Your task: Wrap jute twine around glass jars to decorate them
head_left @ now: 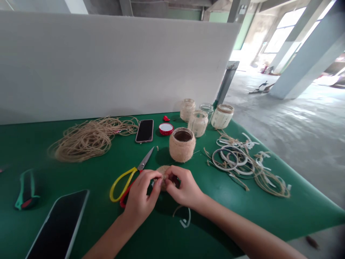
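Both hands meet over a small round twine-covered disc [163, 168], low in the middle of the head view. My left hand [142, 190] pinches at its middle with thumb and forefinger. My right hand [184, 185] has its fingertips closed on the same spot from the other side. Fingers hide much of the disc, and any strand between them is too small to make out. Scissors [132, 178] with yellow and red handles lie beside my left hand, partly under it. Just beyond the disc stands a twine-wrapped glass jar [182, 145], its mouth uncovered.
Loose twine [86, 140] lies heaped back left. A phone [145, 131], red-rimmed lid [166, 128] and several glass jars [198, 123] stand behind. Rings and twine scraps [233, 160] lie right. Nearer left are a larger phone or tablet [59, 226] and green-black cutter [27, 189].
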The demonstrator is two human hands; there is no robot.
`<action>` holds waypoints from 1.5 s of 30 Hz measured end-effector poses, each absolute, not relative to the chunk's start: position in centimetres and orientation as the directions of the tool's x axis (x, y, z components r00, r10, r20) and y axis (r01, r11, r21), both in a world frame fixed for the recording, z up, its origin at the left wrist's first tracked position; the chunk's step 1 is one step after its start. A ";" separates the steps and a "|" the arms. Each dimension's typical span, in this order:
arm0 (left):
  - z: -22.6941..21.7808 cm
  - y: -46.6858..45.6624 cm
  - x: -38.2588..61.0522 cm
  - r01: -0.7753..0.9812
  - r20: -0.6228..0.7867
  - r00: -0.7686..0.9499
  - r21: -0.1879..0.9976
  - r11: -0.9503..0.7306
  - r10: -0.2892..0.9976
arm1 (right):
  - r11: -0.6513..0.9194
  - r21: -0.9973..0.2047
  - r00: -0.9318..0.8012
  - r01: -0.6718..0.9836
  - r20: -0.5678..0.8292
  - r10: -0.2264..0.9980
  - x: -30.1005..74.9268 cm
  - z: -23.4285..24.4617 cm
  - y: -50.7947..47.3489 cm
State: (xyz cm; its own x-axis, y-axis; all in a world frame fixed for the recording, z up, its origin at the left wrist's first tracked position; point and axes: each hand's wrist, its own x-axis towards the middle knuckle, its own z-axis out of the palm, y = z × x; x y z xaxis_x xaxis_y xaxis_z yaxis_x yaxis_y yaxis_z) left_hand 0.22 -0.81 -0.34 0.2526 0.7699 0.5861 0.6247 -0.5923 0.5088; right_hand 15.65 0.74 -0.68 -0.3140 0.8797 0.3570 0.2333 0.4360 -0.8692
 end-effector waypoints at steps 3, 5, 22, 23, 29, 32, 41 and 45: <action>-0.4 -0.8 0.3 0.631 0.588 0.248 0.505 -0.589 0.770 | 0.481 -0.833 -0.305 0.276 0.399 0.865 15.6 -0.8 0.7; -0.5 -0.8 0.3 0.635 0.586 0.247 0.503 -0.586 0.772 | 0.505 -0.807 -0.300 0.307 0.421 0.856 15.5 -0.8 0.7; -0.8 -0.8 0.2 0.682 0.582 0.219 0.483 -0.549 0.783 | 0.367 -0.904 -0.254 0.222 0.309 0.916 15.6 -0.4 0.5; -0.8 -0.8 0.2 0.686 0.578 0.216 0.483 -0.544 0.787 | 0.350 -0.913 -0.250 0.210 0.296 0.922 15.5 -0.4 0.5; -0.6 -0.7 0.4 0.678 0.492 0.244 0.530 -0.510 0.836 | 0.369 -0.891 -0.222 0.266 0.316 0.923 15.2 -0.7 0.6; -0.5 -0.8 0.4 0.673 0.478 0.250 0.540 -0.506 0.842 | 0.460 -0.812 -0.225 0.360 0.403 0.887 15.3 -0.9 0.6; 0.0 -0.7 0.3 0.663 0.473 0.240 0.559 -0.499 0.848 | 0.701 -0.525 -0.393 0.483 0.585 0.709 16.1 -0.9 1.2; -0.2 -0.6 0.5 0.669 0.492 0.245 0.538 -0.513 0.836 | 0.691 -0.520 -0.388 0.502 0.579 0.717 16.1 -1.0 1.2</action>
